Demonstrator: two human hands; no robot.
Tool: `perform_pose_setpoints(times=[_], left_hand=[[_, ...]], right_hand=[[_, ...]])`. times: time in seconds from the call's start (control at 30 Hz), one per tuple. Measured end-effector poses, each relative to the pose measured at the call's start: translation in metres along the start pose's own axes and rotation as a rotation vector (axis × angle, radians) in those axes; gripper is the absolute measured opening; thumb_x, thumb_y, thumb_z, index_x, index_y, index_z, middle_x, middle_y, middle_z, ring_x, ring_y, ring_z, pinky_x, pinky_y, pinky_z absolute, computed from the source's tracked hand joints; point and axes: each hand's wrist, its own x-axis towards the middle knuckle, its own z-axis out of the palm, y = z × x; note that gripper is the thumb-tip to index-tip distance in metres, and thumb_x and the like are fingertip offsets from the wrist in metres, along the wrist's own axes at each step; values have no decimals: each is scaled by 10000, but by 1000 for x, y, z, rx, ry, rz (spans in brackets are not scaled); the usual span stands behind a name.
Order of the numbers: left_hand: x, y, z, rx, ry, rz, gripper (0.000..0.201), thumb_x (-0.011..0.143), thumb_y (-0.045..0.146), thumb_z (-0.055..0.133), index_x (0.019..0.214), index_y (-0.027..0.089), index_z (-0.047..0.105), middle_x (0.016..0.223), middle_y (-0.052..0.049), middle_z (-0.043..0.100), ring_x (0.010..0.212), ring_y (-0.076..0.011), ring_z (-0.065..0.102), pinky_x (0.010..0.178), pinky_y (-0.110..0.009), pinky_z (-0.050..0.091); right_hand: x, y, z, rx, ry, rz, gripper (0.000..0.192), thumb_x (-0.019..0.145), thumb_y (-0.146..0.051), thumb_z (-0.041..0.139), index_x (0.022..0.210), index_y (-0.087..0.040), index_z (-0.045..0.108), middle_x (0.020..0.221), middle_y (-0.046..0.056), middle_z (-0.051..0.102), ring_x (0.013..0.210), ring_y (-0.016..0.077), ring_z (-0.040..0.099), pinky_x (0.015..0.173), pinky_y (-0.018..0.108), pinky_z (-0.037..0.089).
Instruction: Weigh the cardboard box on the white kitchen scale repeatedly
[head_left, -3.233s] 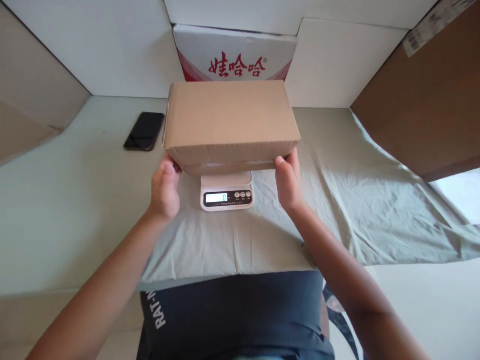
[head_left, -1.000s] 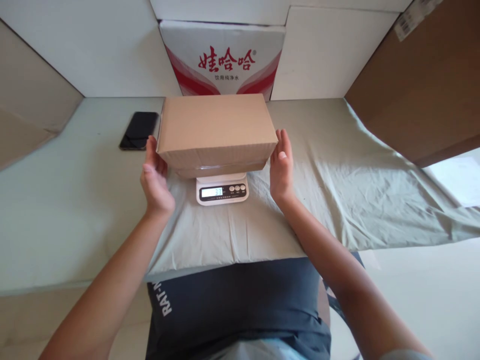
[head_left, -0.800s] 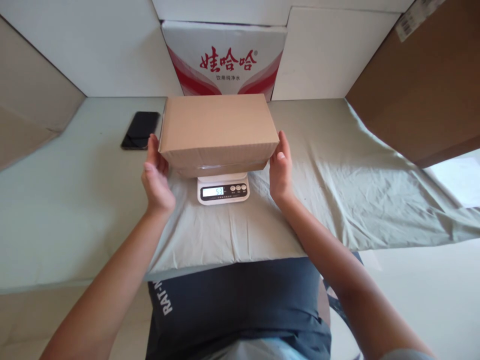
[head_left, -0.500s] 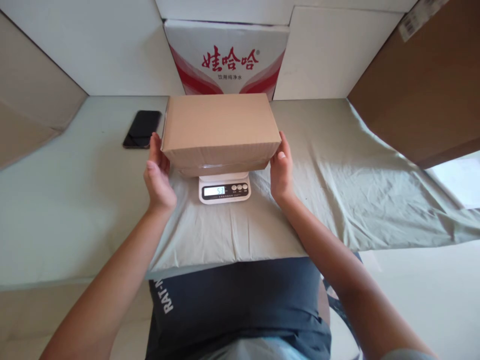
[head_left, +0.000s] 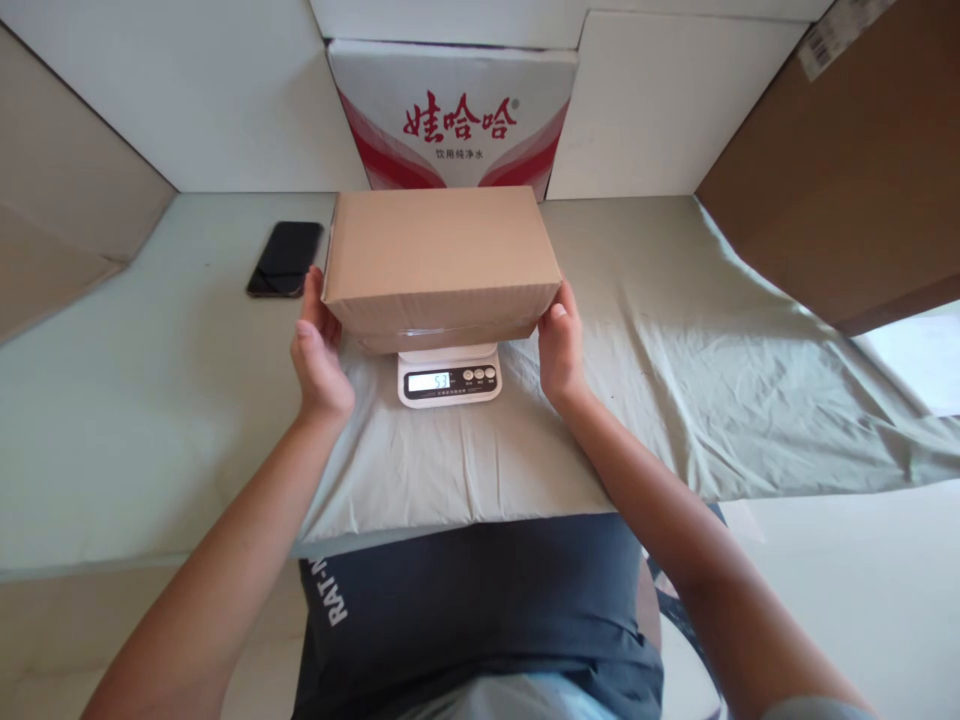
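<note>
The box (head_left: 442, 242) sits on the scale (head_left: 450, 399), seemingly weighed, removal remaining; whether left hand (head_left: 319, 352) and right hand (head_left: 561, 350) clamp its ends is unclear.

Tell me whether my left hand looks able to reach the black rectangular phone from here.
Probably yes: the black rectangular phone lies on the pale green cloth just beyond the left hand, with nothing visible between them. That hand is beside the brown cardboard box, which leaves the phone uncovered.

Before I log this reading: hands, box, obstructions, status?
Left hand, right hand flanking box, grip unclear. Box on scale, display showing 53. Phone lies left; display unblocked.
</note>
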Motion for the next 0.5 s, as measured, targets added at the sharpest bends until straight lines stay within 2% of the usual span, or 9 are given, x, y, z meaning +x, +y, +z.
perform_pose_setpoints(times=[0.2, 0.4, 0.5], left_hand=[[-1, 1, 2, -12, -19, 27, 1053, 985, 1000, 512, 1686, 224, 634, 1839, -172, 531, 1747, -393, 455, 1427, -538, 409], [-6, 9, 7, -28, -11, 29, 980, 985, 975, 564, 1618, 244, 723, 1747, -141, 649, 1692, -385, 540, 1376, -496, 484], [-8, 14, 11, -19, 7, 29, 889, 1007, 945, 557, 1500, 250, 811, 1598, -136, 768, 1609, -366, 632, 1313, -460, 542]], right_hand=[[0, 2, -1, -12, -9, -23, 940, 945, -989, 511, 1688, -416, 556, 1859, 14, 525, 1840, 372, 315, 1503, 703, 325], [1, 3, -2, 63, 3, -19, 907, 922, -980, 568, 1654, -446, 602, 1846, -37, 547, 1860, 393, 260, 1535, 709, 258], [0, 3, -2, 84, -8, -8, 914, 917, -967, 597, 1678, -460, 577, 1861, -66, 526, 1872, 386, 224, 1553, 695, 215]])
